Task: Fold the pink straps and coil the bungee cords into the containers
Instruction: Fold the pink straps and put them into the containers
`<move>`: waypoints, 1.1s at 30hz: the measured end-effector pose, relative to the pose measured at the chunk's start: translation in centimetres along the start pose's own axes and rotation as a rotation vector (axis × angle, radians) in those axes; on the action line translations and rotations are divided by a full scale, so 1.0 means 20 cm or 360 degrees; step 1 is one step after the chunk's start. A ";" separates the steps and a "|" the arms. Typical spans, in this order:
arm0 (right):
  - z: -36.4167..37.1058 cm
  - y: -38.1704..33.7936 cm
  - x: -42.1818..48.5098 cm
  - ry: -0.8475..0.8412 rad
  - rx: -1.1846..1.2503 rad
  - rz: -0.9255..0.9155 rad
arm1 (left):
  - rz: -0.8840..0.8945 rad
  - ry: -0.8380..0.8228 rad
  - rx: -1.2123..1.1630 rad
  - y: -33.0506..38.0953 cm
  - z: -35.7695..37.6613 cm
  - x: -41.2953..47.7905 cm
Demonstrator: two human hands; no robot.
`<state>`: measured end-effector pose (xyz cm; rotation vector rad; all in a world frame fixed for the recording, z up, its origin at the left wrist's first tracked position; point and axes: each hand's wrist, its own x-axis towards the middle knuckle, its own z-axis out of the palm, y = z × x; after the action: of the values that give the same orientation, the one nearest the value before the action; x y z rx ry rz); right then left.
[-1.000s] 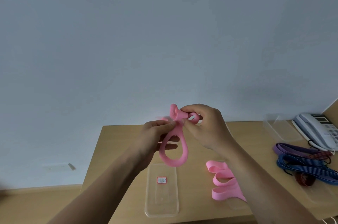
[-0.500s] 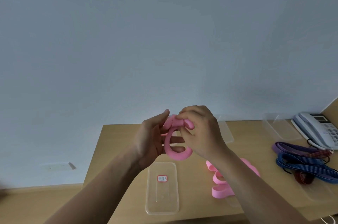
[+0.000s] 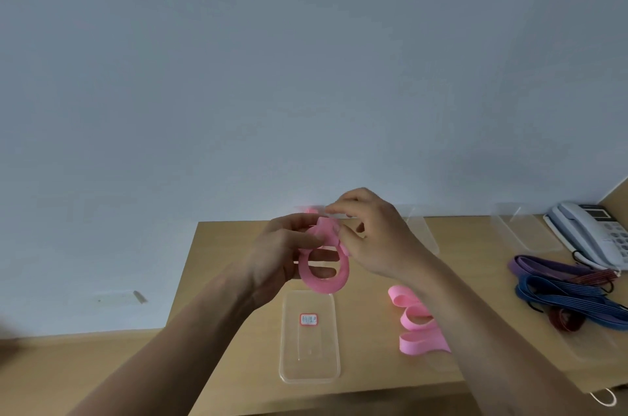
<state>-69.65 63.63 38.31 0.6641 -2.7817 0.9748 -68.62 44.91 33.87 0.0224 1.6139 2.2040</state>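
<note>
As the clear container (image 3: pixel 309 341) lies: lower centre, nothing in it; task barely begun, I judge.
Loose pink strap (image 3: pixel 416 324): lower right of centre, rumpled, unfolded.
Held pink strap (image 3: pixel 324 274): mid-frame above the container, a soft flat loop gathered at top.
Left hand (image 3: pixel 282 252): fingers curled through the loop, gripping it.
Right hand (image 3: pixel 373 239): pinches the gathered top.
Bungee cords (image 3: pixel 571 293): right edge, uncoiled; all left to do.

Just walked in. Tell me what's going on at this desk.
A person is folding a pink strap, pinched above the table between left grip and right grip, its lower part hanging in a loop. A clear container lies just below. A second pink strap lies loose to the right, and the bungee cords sit bundled at the far right.
</note>
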 end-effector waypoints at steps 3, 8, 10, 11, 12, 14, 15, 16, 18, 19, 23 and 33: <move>0.01 -0.04 0.01 -0.0209 0.0021 0.0011 | -0.0001 0.0038 0.0007 0.00 -0.03 -0.01; 0.05 -0.05 0.00 -0.0267 0.0052 0.0107 | -0.0025 0.0053 -0.0020 -0.06 -0.10 -0.04; 0.10 -0.05 0.00 -0.0322 -0.0004 0.0123 | -0.0068 0.0036 -0.0031 -0.08 -0.13 -0.05; 0.12 -0.05 0.00 -0.0359 -0.0036 0.0130 | -0.0093 0.0021 -0.0041 -0.09 -0.14 -0.06; 0.14 -0.06 0.00 -0.0393 -0.0065 0.0135 | -0.0119 0.0007 -0.0055 -0.10 -0.16 -0.07; 0.18 -0.08 0.01 -0.0424 -0.0090 0.0135 | -0.0183 0.0012 -0.0088 -0.12 -0.19 -0.09; 0.20 -0.09 0.01 -0.0426 -0.0091 0.0137 | -0.0211 0.0023 -0.0102 -0.13 -0.21 -0.09; 0.21 -0.10 0.01 -0.0426 -0.0088 0.0146 | -0.0233 0.0030 -0.0114 -0.14 -0.23 -0.10; 0.25 -0.12 0.01 -0.0434 -0.0068 0.0159 | -0.0266 0.0033 -0.0128 -0.15 -0.26 -0.11; 0.27 -0.13 0.01 -0.0439 -0.0060 0.0150 | -0.0277 0.0031 -0.0133 -0.14 -0.28 -0.12; 0.34 -0.16 0.01 -0.0389 0.0012 0.0180 | -0.0279 0.0024 -0.0140 -0.15 -0.34 -0.16; 0.55 -0.20 -0.07 0.0147 -0.0043 0.0063 | -0.0387 0.0102 -0.0569 -0.19 -0.41 -0.18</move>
<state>-66.28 54.48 31.52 0.5475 -2.7319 0.9485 -66.08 37.24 28.45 -0.3307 1.1603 2.2808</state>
